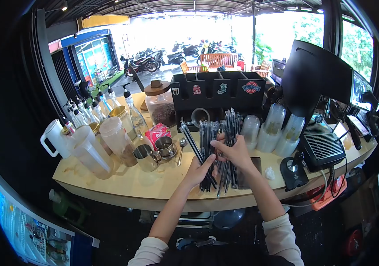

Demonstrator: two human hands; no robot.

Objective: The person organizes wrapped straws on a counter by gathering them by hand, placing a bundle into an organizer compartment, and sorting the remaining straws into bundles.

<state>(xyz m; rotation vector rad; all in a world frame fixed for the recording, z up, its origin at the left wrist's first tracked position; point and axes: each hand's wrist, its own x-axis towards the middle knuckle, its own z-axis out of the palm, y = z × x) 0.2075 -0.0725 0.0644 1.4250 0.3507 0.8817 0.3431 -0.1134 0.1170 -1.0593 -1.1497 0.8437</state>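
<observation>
Clearly in front of the black box [218,94], wrapped straws [206,138] overlap too densely to count; the left hand [198,170] curls around one bunch while the right hand [235,154] pinches others, some fingers hidden. Two metal cups [145,158] stand front-left of the box, three plastic cup stacks [271,129] front-right. The straws' lower ends hang near the counter's [127,188] front edge.

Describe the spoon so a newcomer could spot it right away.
On the curved wooden counter, find the red packet. Two metal cups stand in front of it; the spoon lies just right of them, flat and slim, unlike those upright cups.
</observation>
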